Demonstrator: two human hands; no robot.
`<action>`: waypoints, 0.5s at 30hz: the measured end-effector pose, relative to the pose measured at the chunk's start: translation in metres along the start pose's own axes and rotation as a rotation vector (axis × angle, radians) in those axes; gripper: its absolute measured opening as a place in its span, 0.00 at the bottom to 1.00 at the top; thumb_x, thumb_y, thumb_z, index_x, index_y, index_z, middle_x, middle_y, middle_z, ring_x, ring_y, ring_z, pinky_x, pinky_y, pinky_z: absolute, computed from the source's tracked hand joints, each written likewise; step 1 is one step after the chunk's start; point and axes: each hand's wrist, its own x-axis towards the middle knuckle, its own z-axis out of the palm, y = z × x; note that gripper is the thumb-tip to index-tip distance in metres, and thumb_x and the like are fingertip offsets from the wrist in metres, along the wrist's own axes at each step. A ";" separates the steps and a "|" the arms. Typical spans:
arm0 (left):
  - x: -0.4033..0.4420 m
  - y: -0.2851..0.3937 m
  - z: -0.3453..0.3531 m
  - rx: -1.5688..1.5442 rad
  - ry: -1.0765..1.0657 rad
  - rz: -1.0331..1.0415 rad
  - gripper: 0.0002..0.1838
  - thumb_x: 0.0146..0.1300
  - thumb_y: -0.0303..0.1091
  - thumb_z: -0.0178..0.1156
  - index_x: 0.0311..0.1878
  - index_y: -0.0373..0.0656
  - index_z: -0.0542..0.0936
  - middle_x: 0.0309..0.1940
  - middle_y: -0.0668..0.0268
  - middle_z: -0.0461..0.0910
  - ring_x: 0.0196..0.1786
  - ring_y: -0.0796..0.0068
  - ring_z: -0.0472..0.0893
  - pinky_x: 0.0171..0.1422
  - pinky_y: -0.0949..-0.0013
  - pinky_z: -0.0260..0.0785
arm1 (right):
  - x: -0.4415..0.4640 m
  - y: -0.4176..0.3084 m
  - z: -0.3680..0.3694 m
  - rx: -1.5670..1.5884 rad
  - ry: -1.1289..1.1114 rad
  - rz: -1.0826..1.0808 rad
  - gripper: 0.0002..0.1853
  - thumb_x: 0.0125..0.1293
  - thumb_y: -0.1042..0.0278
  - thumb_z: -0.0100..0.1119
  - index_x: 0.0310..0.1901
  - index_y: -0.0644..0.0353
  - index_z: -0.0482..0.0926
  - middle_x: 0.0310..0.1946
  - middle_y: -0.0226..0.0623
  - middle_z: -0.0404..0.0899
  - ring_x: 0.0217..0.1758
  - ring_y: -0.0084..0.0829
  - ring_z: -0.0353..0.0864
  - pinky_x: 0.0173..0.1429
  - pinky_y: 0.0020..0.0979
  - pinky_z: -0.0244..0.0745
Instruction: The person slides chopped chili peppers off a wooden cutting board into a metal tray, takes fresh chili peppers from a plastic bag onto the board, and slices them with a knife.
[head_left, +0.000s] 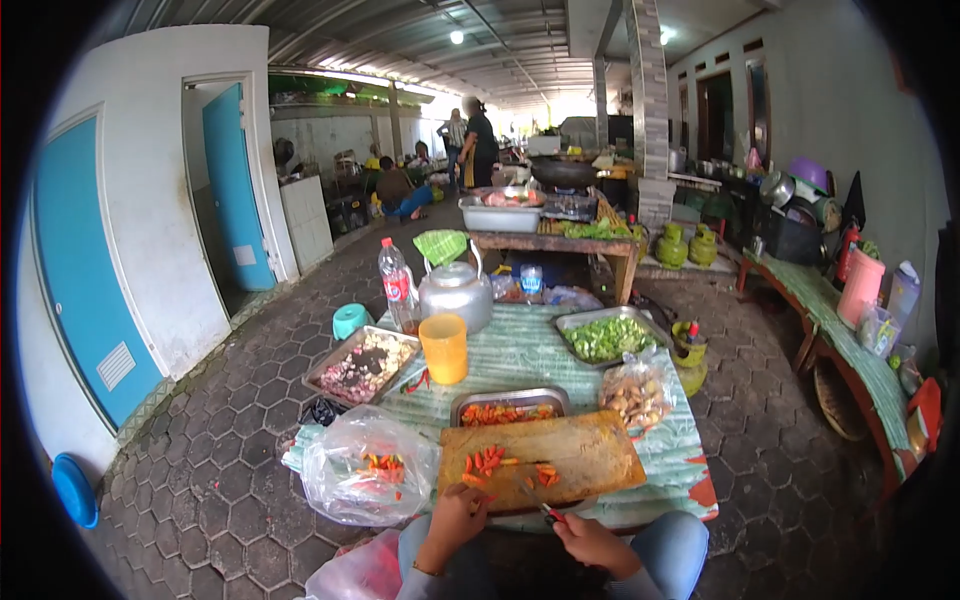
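My right hand (pixel 592 546) grips a knife (pixel 527 489) by its red and black handle, its blade resting over the wooden cutting board (pixel 592 450). My left hand (pixel 457 518) is at the board's front left edge with fingers curled together; what they hold, if anything, is hidden. Just beyond it lie whole red chilies (pixel 485 461), and cut orange-red pieces (pixel 546 474) sit past the knife tip. Behind the board stands a metal tray of chopped chilies (pixel 508 412). To the left, an open clear plastic bag (pixel 338 470) contains more chilies.
Around the table (pixel 520 345) are an orange cup (pixel 443 350), a kettle (pixel 456 293), a bottle (pixel 396 283), a tray of chopped onions (pixel 364 365), a tray of chopped greens (pixel 608 338) and a bag of brownish pieces (pixel 637 397). Several people are farther back.
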 end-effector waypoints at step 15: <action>0.013 0.044 -0.075 -0.099 -0.062 -0.059 0.04 0.52 0.28 0.67 0.31 0.40 0.85 0.24 0.59 0.79 0.28 0.60 0.78 0.32 0.63 0.70 | -0.036 -0.043 -0.082 0.072 0.363 -0.103 0.11 0.72 0.62 0.47 0.39 0.62 0.69 0.15 0.46 0.72 0.20 0.44 0.76 0.25 0.42 0.67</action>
